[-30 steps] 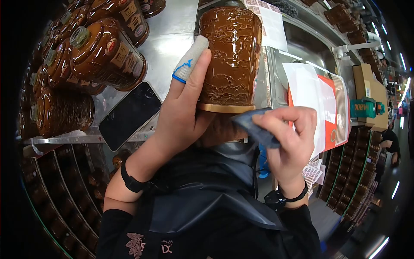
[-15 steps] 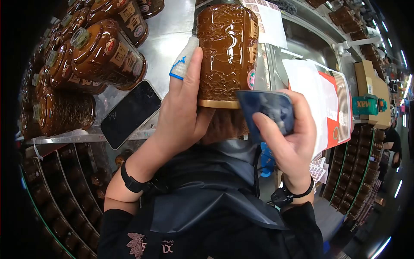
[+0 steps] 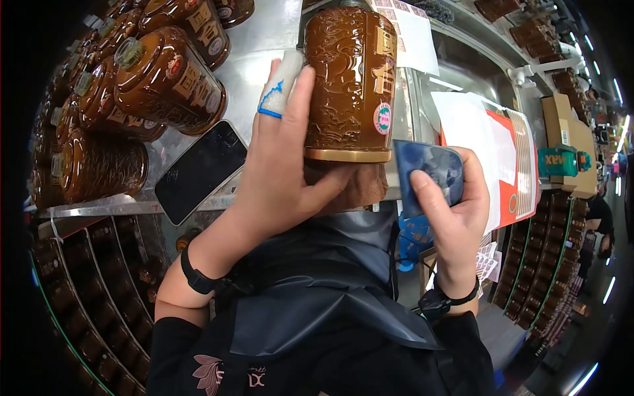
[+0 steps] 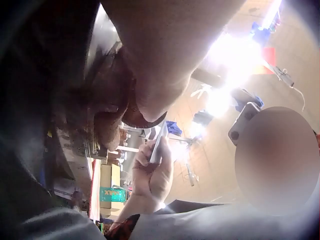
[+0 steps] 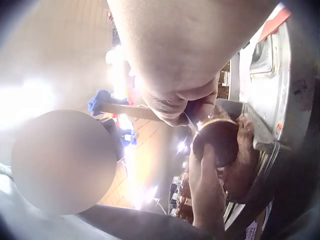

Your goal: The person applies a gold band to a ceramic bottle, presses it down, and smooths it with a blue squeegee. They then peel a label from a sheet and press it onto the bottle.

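Observation:
A glossy brown jar (image 3: 347, 86) with raised patterns, a gold base rim and gold lettering on its right side lies with its base toward the person, on a brown cloth-like support (image 3: 366, 188). The left hand (image 3: 274, 158) rests along the jar's left side with fingers extended, one in a pale finger cover, the thumb at the base. In the right wrist view the left hand (image 5: 207, 185) touches the jar's dark base (image 5: 222, 145). To the right of the jar, apart from it, the right hand (image 3: 456, 218) pinches a flat blue piece (image 3: 422, 171) between thumb and fingers.
Several similar brown jars (image 3: 165, 79) crowd the metal table's left side, with a black phone (image 3: 201, 171) nearby. Label sheets (image 3: 413, 39) lie behind the jar. White and red papers (image 3: 485, 152) and a cardboard box (image 3: 561, 125) are at right.
The jar has turned, bringing its gold lettering and round label further into view. The blue piece has shifted right and now shows its flat face. The left fingers have moved slightly left.

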The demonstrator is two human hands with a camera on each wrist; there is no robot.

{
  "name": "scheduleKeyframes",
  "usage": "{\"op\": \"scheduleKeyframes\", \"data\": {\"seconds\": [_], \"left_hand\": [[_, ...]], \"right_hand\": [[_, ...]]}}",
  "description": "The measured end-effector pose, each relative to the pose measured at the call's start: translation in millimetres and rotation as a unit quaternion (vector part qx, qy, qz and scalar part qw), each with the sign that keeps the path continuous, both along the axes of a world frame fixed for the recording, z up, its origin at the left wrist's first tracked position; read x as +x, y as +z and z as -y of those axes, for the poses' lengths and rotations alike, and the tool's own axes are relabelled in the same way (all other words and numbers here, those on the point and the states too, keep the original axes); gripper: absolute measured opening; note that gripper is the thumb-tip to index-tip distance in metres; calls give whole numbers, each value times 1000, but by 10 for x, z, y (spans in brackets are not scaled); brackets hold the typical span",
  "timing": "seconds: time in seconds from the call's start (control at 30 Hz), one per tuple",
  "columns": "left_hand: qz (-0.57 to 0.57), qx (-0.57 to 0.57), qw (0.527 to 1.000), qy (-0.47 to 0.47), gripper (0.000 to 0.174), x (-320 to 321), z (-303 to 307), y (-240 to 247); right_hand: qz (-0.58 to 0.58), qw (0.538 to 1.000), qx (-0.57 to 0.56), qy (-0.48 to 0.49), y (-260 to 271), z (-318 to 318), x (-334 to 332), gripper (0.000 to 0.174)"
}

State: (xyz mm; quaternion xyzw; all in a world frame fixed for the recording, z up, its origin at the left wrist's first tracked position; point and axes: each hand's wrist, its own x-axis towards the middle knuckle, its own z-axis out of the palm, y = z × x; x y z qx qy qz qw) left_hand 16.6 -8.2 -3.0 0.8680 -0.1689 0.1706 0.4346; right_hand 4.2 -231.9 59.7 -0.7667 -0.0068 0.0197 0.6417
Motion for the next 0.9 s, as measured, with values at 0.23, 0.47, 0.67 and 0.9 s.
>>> {"op": "scheduleKeyframes", "data": {"seconds": [0.23,0.47,0.67,0.9], "left_hand": [[111,101,989,3,79,179,142,121],[56,42,997,7,84,58,42,-37],[40,40,998,18,83,26,22,-70],[14,-8,1000,-5,90,9,-62,-151]], "right_hand": [[-1,999,-13,35,-91,-50,80,27],[-71,996,20,-45,-213,143,-25,23],[26,997,-52,56,-104,-45,-1,23],[-74,996,-31,-27,-356,262,-21,22]]}}
